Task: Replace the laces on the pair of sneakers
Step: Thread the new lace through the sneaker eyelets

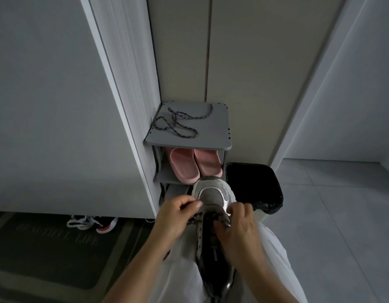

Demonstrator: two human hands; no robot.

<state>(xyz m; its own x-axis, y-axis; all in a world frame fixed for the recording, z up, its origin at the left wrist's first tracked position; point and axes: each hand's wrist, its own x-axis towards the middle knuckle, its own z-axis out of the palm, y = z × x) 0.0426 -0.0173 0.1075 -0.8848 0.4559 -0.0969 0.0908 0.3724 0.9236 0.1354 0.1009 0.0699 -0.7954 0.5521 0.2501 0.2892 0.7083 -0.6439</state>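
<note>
A grey and white sneaker [213, 194] lies on my lap, toe pointing away from me. My left hand [178, 215] pinches a dark lace at the lowest eyelets on the sneaker's left side. On the right side, my right hand [239, 226] has its fingers curled on the lace near the eyelets. A loose dark speckled lace [178, 123] lies coiled on top of the small grey shoe rack [215, 136]. The second sneaker of the pair is hidden from view.
Pink slippers [195, 165] sit on the rack's middle shelf. A black-lined bin [254, 186] stands right of the rack. A red and white shoe [95, 224] lies under the white cabinet at the left, beside a dark floor mat [58, 259]. Pale tiles [342, 215] stretch to the right.
</note>
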